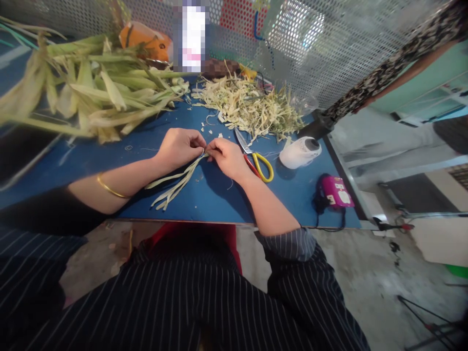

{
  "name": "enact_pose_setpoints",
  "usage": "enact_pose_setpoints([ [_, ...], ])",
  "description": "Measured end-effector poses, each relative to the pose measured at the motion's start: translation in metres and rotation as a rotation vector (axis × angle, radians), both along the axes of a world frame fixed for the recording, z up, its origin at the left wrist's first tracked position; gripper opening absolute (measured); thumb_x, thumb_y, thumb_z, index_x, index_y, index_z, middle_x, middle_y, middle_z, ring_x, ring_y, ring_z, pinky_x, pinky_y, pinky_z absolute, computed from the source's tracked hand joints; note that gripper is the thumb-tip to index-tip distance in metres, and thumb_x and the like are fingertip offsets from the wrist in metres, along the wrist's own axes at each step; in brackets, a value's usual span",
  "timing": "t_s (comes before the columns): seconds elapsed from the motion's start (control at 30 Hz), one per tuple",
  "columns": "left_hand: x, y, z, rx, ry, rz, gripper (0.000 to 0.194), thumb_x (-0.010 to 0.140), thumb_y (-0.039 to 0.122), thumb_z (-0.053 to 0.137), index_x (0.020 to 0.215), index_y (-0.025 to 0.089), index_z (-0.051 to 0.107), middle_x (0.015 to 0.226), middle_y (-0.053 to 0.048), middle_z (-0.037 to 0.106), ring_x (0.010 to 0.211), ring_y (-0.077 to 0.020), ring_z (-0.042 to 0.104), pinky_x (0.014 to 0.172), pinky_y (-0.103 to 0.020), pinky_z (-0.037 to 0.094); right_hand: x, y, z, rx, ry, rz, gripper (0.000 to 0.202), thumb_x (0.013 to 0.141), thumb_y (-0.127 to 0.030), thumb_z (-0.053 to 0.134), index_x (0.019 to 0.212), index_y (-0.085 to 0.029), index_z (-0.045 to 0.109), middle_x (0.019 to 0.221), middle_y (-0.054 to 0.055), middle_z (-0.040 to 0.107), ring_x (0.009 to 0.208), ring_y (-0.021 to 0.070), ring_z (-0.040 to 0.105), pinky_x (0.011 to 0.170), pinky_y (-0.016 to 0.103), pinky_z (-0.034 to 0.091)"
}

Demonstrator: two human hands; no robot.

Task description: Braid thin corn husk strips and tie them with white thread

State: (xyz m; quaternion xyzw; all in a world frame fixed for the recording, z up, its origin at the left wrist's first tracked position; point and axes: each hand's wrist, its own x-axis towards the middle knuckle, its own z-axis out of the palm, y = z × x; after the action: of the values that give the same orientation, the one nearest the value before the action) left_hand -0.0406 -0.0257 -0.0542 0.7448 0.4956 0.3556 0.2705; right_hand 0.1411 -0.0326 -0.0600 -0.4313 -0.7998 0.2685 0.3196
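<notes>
My left hand [179,147] and my right hand [228,157] meet at the middle of the blue table [204,195]. Both pinch the top end of a bundle of pale husk strips [175,184]. The strips trail down and to the left, lying on the table under my left wrist. A gold bangle [109,187] circles my left forearm. Scissors with yellow and red handles [256,158] lie just right of my right hand, blades pointing away from me.
A big heap of green corn husks [95,87] fills the far left. Shredded husk pieces [248,105] pile up at the back centre. A white thread spool [300,152] and a pink device [338,192] sit at the right. Perforated metal panel [329,44] behind.
</notes>
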Motion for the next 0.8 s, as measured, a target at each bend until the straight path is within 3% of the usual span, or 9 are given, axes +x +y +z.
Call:
enact_pose_setpoints([
  [0.17,0.003,-0.003,-0.003,0.064,-0.069,0.08,0.013,0.074,0.022,0.063,0.077,0.019,0.075,0.074,-0.003,0.073,0.066,-0.0152,0.062,0.062,-0.027,0.044,-0.006,0.0,-0.008,-0.152,0.244,-0.101,0.004,0.086,-0.019,0.057,0.087,-0.022,0.055,0.07,-0.003,0.062,0.067,0.0141,0.063,0.075,0.031,0.049],
  [0.27,0.002,0.0,-0.005,0.059,-0.122,0.083,0.012,0.073,0.024,0.065,0.077,0.018,0.074,0.075,-0.004,0.072,0.065,-0.0143,0.06,0.061,-0.026,0.045,-0.007,0.005,-0.015,-0.265,0.4,-0.1,0.013,0.083,-0.022,0.06,0.096,-0.022,0.06,0.071,-0.003,0.064,0.066,0.0136,0.065,0.074,0.032,0.053],
  [0.43,0.001,0.002,-0.005,0.111,-0.15,0.071,0.01,0.072,0.023,0.066,0.073,0.015,0.073,0.078,-0.005,0.07,0.066,-0.0136,0.059,0.062,-0.026,0.046,-0.007,0.008,-0.018,-0.423,0.569,-0.068,0.011,0.075,-0.023,0.067,0.084,-0.018,0.069,0.074,-0.002,0.068,0.064,0.0103,0.062,0.072,0.028,0.054],
  [0.8,0.0,0.006,-0.007,0.022,-0.197,0.078,0.01,0.07,0.024,0.068,0.074,0.017,0.074,0.076,-0.004,0.072,0.065,-0.0146,0.06,0.063,-0.026,0.047,-0.004,0.005,-0.013,-0.346,0.511,-0.099,0.01,0.076,-0.027,0.065,0.078,-0.018,0.066,0.07,-0.003,0.064,0.066,0.0101,0.06,0.071,0.026,0.049],
])
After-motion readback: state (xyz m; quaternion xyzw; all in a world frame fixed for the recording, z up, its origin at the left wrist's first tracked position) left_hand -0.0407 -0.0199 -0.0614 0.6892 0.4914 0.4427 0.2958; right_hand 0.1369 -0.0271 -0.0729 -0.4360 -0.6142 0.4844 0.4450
